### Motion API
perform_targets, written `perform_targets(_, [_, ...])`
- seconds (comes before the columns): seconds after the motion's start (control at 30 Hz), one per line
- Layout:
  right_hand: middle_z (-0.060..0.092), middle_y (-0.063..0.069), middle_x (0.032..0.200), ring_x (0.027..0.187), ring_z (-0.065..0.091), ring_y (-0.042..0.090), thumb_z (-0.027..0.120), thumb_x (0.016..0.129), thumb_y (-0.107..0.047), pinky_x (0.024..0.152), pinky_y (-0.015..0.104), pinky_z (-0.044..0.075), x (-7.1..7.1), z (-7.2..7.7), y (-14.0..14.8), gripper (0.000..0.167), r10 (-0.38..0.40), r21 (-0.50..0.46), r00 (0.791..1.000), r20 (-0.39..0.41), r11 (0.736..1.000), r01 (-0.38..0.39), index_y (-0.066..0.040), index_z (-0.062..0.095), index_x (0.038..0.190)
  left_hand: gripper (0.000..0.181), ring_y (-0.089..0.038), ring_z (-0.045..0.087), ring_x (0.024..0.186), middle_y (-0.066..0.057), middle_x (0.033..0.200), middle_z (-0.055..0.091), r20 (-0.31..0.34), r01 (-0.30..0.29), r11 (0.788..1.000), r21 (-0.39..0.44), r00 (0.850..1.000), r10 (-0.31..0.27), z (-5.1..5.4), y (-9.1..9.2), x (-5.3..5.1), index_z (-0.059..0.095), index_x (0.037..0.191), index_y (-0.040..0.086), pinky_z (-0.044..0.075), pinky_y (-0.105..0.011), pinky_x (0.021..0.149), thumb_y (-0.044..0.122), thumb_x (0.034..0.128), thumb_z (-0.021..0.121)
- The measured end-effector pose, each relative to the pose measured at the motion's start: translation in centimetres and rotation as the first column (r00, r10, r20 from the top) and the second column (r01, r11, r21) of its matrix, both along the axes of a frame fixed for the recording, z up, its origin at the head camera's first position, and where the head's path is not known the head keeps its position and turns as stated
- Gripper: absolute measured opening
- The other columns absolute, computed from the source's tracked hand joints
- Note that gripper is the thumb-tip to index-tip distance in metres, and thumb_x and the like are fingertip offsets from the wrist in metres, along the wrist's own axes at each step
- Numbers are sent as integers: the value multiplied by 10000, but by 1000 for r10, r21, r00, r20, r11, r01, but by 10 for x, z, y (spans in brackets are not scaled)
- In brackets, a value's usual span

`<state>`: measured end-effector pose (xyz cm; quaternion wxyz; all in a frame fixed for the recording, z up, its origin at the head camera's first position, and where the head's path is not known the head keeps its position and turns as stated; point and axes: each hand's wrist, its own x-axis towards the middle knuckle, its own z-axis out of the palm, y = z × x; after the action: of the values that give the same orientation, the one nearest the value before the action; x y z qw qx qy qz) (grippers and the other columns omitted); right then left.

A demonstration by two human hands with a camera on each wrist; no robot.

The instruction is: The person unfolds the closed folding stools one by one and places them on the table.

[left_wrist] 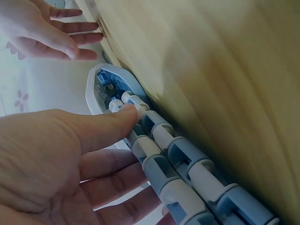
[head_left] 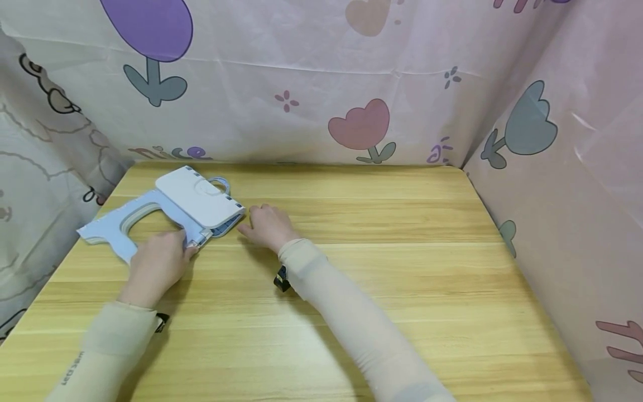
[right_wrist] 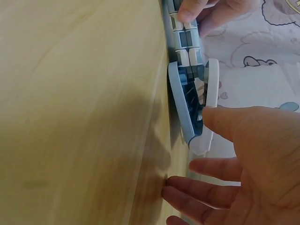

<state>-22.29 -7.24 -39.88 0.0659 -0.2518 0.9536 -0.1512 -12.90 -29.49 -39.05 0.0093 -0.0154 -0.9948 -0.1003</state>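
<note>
Two hands at a folding stool, seen from the room with 12 o'clock at the worktop's [head_left: 402,234] far edge. The stool [head_left: 173,205], blue and white, lies on the worktop toward 10 o'clock. Its overall long axis runs roughly from 9 to 3; the white panel [head_left: 198,198] is set across this, long side from 10 to 4. The left hand [head_left: 158,259] is the nearer, in contact at the stool's 6 o'clock side: its thumb [left_wrist: 101,129] lies on the hinges [left_wrist: 180,194], its fingers [left_wrist: 108,161] on the opposite face, gripping them. The right hand [head_left: 268,226] holds nothing; its fingers are spread and relaxed, just beside the panel's 4 o'clock corner. Whether its thumb touches the panel cannot be told. The governing relation, in this judgement, is that the panel lies toward 10 o'clock from the right fingers, its narrow gap facing them.
</note>
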Motion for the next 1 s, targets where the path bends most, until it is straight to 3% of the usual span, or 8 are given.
perform_targets(0.17, [692,8,955,862,614,148,594,1085,-520,700,273,517,-1,-1,3,393,0,-12,1000,1,1000,0,-145,695,1024,329,-531,671,810,-327,942,685,-18,16,1000,2,1000,-15,-2,9,3,665,1124,-112,516,-651,616,192,1013,727])
perform_targets(0.27, [692,12,973,866,609,144,597,1083,-522,714,272,520,0,-2,7,395,-4,-14,1000,3,1000,4,-153,680,968,337,-527,670,807,-325,932,684,-25,23,1000,1,999,-23,-3,14,3,670,1133,-113,514,-648,615,195,1013,731])
perform_targets(0.53, [666,1,957,872,600,144,602,1079,-526,708,272,511,2,-2,20,395,-23,-20,1000,16,1000,24,-154,682,974,339,-512,665,761,-292,881,679,-52,55,999,0,997,-55,-3,26,5,675,1132,-112,522,-628,600,189,995,750])
perform_targets(0.7, [706,30,1047,867,611,146,588,1086,-525,730,280,539,4,-1,29,416,-15,-7,1000,25,1000,15,-157,653,905,294,-470,663,727,-244,839,669,-61,80,997,-1,995,-79,-2,36,6,678,1063,-91,522,-605,584,178,985,764])
perform_targets(0.83, [701,34,1017,783,589,134,589,1090,-512,652,261,510,5,-1,38,433,-14,-15,999,35,1000,15,-160,615,838,281,-448,659,716,-220,810,653,-69,108,994,-4,992,-108,-4,44,6,667,1016,-83,521,-594,586,171,974,779])
perform_targets(1.0, [673,21,953,758,583,139,597,1088,-504,638,271,495,7,-1,53,397,-25,-23,999,33,999,25,-144,651,931,272,-405,653,706,-196,791,643,-80,129,992,-4,988,-129,-3,56,7,659,990,-74,524,-581,592,165,966,788])
